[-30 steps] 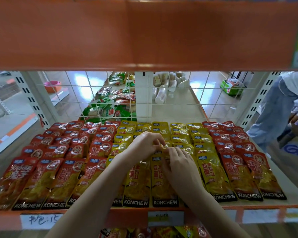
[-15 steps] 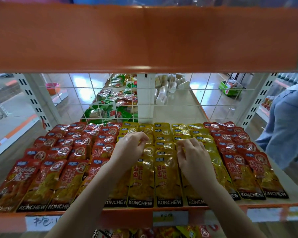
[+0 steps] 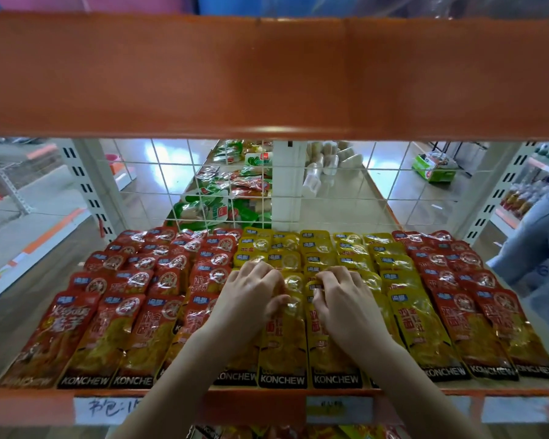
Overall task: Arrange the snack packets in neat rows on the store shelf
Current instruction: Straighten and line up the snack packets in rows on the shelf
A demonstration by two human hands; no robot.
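Both hands pinched yellow snack packets (image 3: 282, 337) in the shelf's (image 3: 267, 403) middle rows: left hand (image 3: 251, 299) and right hand (image 3: 339, 299) should slide them gently, keeping top edges aligned.

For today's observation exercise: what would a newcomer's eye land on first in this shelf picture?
First, the two bare hands, left hand and right hand, fingers curled on the yellow packets at mid-shelf. Next, the red packets in overlapping rows on both sides of the yellow ones. Above, a broad orange shelf edge fills the top.
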